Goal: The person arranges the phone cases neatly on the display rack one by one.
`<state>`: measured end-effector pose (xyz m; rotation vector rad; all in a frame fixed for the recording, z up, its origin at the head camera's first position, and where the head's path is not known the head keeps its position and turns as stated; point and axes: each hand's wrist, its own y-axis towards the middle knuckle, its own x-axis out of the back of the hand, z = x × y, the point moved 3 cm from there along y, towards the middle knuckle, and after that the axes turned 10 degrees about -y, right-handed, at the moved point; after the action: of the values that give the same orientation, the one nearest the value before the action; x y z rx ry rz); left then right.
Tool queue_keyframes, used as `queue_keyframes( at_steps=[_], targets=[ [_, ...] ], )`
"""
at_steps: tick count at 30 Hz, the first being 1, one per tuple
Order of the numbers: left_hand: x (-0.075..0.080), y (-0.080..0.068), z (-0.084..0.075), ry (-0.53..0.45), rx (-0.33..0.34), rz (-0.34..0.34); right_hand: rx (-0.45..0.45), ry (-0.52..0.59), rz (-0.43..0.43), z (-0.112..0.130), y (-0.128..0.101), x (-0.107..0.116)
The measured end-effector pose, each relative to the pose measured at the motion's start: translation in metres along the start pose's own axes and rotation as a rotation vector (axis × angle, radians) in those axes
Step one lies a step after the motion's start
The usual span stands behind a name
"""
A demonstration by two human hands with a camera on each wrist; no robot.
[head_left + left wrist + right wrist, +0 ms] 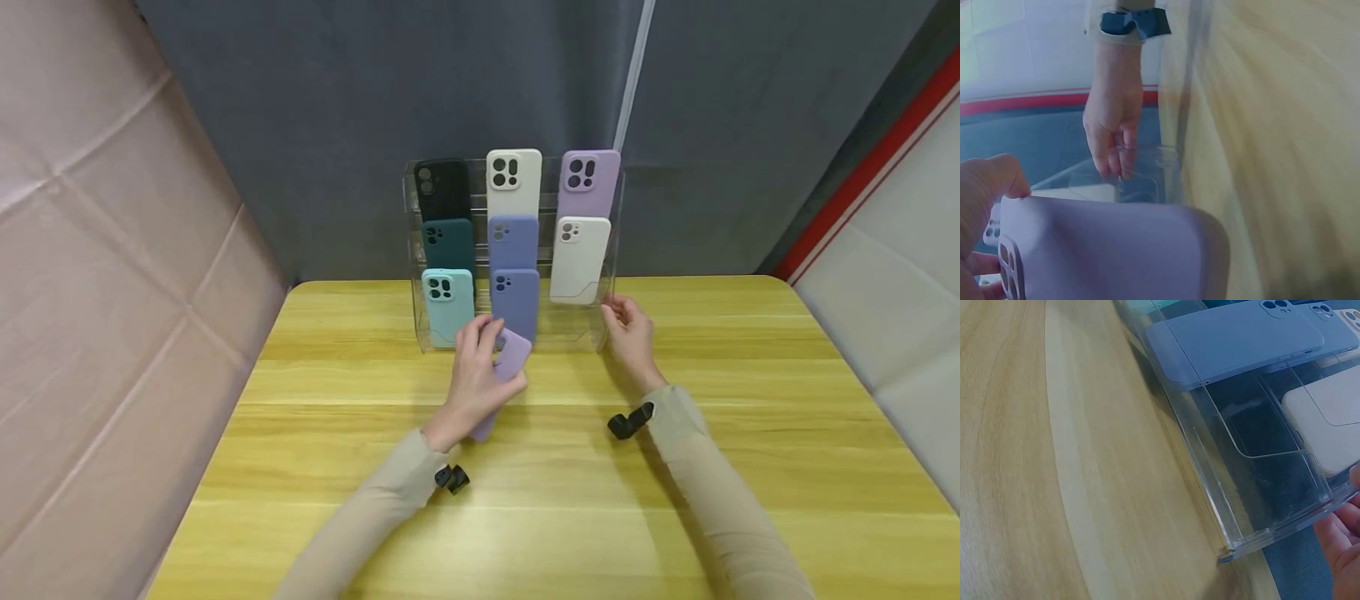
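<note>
My left hand holds a light purple phone case tilted in front of the display rack, thumb on one edge and fingers by the camera cutouts. The left wrist view shows the back of that purple case close up. At the right end of the clear plastic rack, my right hand pinches its side wall between thumb and fingers. In the right wrist view the rack's lower right compartment is bare, below a white phone case.
Three columns of cases fill the rack: black, dark green and turquoise at left; white over two blue-violet ones in the middle; purple above white at right. Behind the wooden table hangs a grey curtain.
</note>
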<state>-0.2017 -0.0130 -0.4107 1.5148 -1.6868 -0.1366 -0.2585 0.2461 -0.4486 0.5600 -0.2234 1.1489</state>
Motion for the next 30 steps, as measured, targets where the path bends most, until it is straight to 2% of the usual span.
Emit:
queue_keyframes(
  at_steps=[5,8,11,16,24,30],
  targets=[
    [-0.011,0.020,-0.020,-0.043,-0.039,-0.027,0.009,0.006,0.001,0.024,-0.008,0.007],
    [-0.017,0.035,-0.031,-0.060,-0.061,-0.071,0.007,0.015,-0.003,0.024,-0.007,0.007],
    [-0.023,0.049,-0.041,-0.076,-0.079,-0.108,-0.008,0.043,-0.006,0.010,-0.003,0.004],
    [-0.031,0.066,-0.053,-0.116,-0.092,-0.164,-0.050,0.014,-0.004,-0.007,0.002,-0.004],
    [-0.046,0.086,-0.054,-0.134,-0.053,-0.257,-0.067,0.099,-0.017,-0.001,0.001,-0.003],
    [-0.056,0.096,-0.049,-0.156,-0.016,-0.321,-0.045,0.037,-0.013,-0.006,0.001,-0.004]
  ],
)
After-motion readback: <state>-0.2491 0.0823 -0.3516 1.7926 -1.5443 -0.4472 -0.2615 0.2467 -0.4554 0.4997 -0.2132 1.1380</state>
